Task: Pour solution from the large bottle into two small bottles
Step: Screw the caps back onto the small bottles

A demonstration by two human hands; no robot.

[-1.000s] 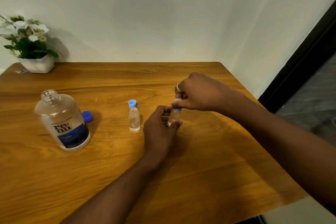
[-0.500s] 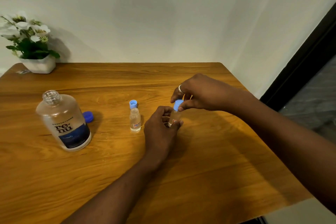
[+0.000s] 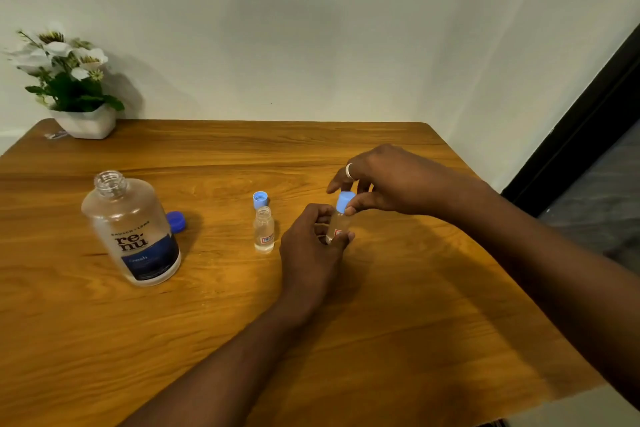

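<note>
- Table (image 3: 398, 340): wooden top, and I am looking down on it from the head camera.
- Large bottle (image 3: 133, 232): I am seeing it standing at about 9 o'clock from the hands, mouth uncapped, tilting slightly in the wide lens, "renu" printed on its label.
- Dark blue cap (image 3: 176, 221): lying on the table just beside the large bottle, at its 3 o'clock.
- First small bottle (image 3: 264, 229): standing upright and open at centre, clear liquid showing inside, apart from both hands.
- Light blue cap (image 3: 260, 199): resting open side up at the first small bottle's 12 o'clock, just behind it.
- Second small bottle (image 3: 337, 227): sitting at 3 o'clock from the first, its body held in my left grip.
- Left hand (image 3: 311, 246): grip is wrapping narrowly around the second small bottle's body.
- Right hand (image 3: 388, 180): grip is pinching the capped top (image 3: 345, 201) of that bottle from above, thumb and fingers closed on the light blue piece; a ring (image 3: 348, 170) is showing on one finger.
- Flower pot (image 3: 86, 121): standing at the table's far left corner, about 10 o'clock.
</note>
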